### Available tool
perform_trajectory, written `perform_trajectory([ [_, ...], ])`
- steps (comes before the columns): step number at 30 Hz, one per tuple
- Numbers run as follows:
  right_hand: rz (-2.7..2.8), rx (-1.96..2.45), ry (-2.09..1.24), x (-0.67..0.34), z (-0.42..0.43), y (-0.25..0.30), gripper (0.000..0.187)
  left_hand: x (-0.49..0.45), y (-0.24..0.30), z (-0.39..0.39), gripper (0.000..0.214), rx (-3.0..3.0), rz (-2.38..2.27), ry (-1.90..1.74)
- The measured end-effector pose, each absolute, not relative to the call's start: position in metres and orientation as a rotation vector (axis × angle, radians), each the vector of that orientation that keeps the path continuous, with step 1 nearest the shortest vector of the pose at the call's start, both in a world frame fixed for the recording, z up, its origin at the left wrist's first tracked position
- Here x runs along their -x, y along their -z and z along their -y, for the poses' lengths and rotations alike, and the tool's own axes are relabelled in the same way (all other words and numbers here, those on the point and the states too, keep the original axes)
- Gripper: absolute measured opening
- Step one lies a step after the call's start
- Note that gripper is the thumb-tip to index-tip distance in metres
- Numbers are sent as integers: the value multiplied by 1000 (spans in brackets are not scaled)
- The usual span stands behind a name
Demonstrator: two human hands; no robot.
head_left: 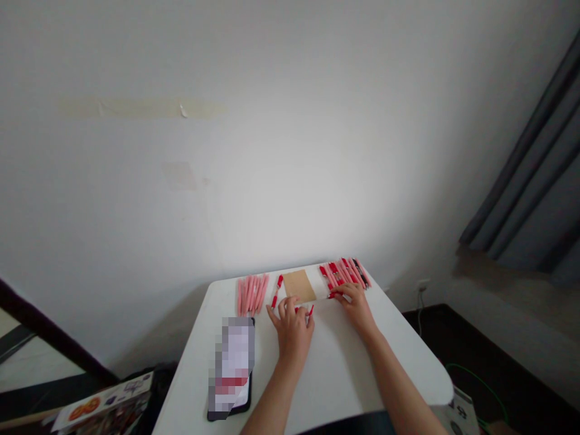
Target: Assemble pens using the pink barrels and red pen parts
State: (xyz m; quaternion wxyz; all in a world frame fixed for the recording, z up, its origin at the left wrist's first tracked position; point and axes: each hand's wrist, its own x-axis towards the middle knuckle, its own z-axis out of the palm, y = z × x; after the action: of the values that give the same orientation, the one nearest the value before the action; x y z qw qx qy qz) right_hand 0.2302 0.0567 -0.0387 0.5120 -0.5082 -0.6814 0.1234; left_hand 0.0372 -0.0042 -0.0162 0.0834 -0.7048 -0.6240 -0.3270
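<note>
At the curved fingers of the left hand, a slender red piece is seen; whether it is gripped cannot be told. Just beyond, a thin, red-ended pen is pinched by the right hand.

Slim pale rod, red at its right end: pinched there by the right hand, set near-sideways over the counter, left end pointed toward the left hand. Small red part seen at the left hand's fingers, tip angled up-right, rest partly hidden. Contact between the two can't be confirmed.
</note>
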Motion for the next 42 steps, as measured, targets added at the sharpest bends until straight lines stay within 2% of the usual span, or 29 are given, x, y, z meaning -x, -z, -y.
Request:
perform_trajectory([
  [6,1665,1249,-309,-231,-60,44,20,-38,19,2,14,2092,1824,940],
  [22,1663,1274,-358,-230,-57,41,20,-36,18,2,5,2102,1824,996],
  [30,1728,1263,-388,-226,-51,31,16,-36,17,0,15,2173,1861,1081],
  [42,1774,1199,-442,-223,-47,28,15,-38,15,2,5,2256,1849,1077],
])
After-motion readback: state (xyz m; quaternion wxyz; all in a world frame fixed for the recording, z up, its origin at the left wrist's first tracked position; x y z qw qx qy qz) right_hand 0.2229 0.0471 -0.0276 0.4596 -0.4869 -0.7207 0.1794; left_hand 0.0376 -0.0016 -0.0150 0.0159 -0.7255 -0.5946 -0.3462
